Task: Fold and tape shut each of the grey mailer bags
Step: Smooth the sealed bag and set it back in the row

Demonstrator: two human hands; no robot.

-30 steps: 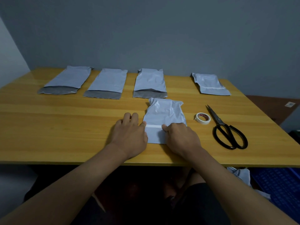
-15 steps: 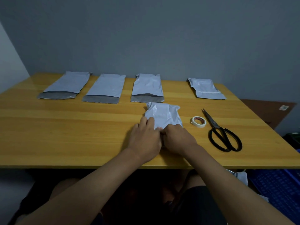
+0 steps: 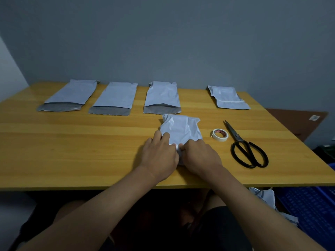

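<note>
Grey plastic mailer bag (image 3: pixel 181 129) lies crumpled near the front edge of a wooden table (image 3: pixel 72 151). Left hand (image 3: pixel 159 156) presses it with fingers extended; right hand (image 3: pixel 200 156) curls, pinching its near flap. It looks light, soft and slippery: best held at the folded edge.

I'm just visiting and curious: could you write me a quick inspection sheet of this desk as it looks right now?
Surface: wooden table, no damage seen.
Job's things: three unsealed mailer bags in a far row, flaps open; taped bag far right; bag being folded near the middle; tape roll; scissors.
Clutter: nothing seen on the table.
Hands: left hand and right hand both on the near end of the bag being folded; exact grip unclear.
Cables: nothing seen.
Surroundings: grey wall; blue crate on the floor, right.
</note>
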